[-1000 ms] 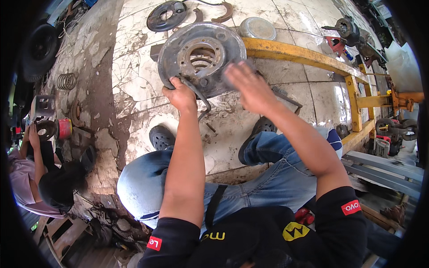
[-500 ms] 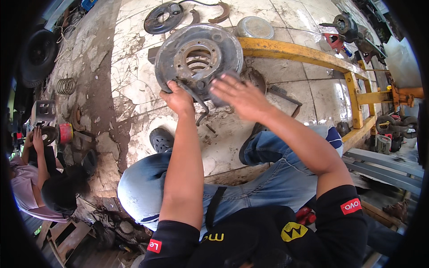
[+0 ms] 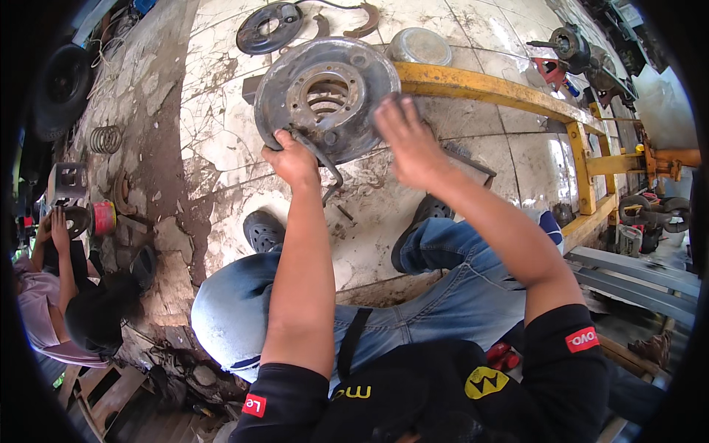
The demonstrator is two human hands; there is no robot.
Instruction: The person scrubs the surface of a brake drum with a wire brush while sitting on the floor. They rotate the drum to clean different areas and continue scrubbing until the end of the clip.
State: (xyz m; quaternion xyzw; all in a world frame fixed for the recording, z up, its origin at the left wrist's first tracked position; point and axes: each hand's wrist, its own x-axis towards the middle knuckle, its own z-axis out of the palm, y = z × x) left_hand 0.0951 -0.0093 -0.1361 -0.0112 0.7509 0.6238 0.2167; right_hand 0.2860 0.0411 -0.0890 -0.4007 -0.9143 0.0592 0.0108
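A round, dark metal brake backing plate (image 3: 358,70) with a large center hole sits raised in front of me, one side by the yellow beam. My left hand (image 3: 295,161) grips its lower left rim, thumb on top and fingers underneath. A dark bent lever (image 3: 322,159) extends from the plate beside that hand. At the right rim, my right hand (image 3: 413,151) presses a dark flat pad (image 3: 377,124) against the metal with fingers laid over it. Motion blur and the fingers hide most of the pad, so its exact kind is unclear.
Another backing plate (image 3: 258,37), a brake shoe (image 3: 363,21) and a round metal cover (image 3: 421,46) lie beyond. A yellow steel frame (image 3: 487,85) runs to the right. A coil spring (image 3: 105,139) lies left, near a co-worker's hands (image 3: 60,232) on a disc-shaped part.
My right hand has slid up and right along the plate's rim with the dark pad. My left hand keeps its grip on the lower left rim.
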